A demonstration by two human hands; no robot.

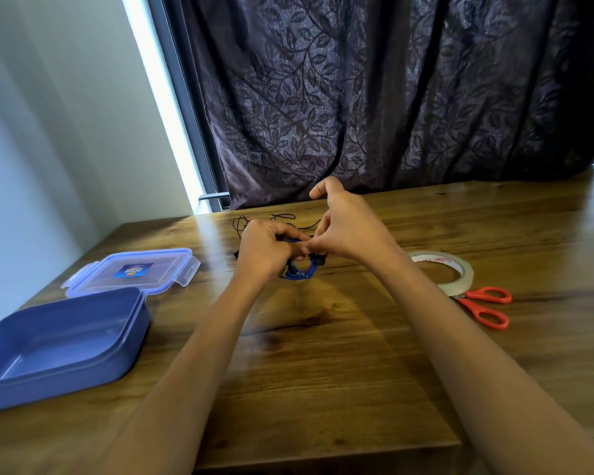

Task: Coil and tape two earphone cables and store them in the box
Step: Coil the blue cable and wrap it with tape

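blue earphone cable (299, 273): wound into a small coil, held up just above the counter (326, 378), around the middle of its width and toward the far edge. A small dark piece shows at the coil's right side; too small to identify.
left hand (267, 252): fingers curled round the left part of the coil, gripping it; the lower loops hang out below the fingers.
right hand (345, 231): thumb and lower fingers pinched together on the coil's upper right, touching the left fingertips. Index finger raised and crooked, clear of the cable.
black earphone cable (277, 218): loose, uncoiled, lying on the counter just behind the hands, near the far edge.
box (83, 370): blue, open, at the left edge toward the near corner, well apart from the hands.
lid (167, 265): clear with blue clips and a sticker, flat on the counter, just behind the box.
tape roll (462, 273): clear tape, flat, right of the right forearm.
scissors (487, 306): red handles, just beside the roll on its near side; blades partly hidden under it.
backdrop: dark leaf-patterned curtain (374, 97) behind the far edge.
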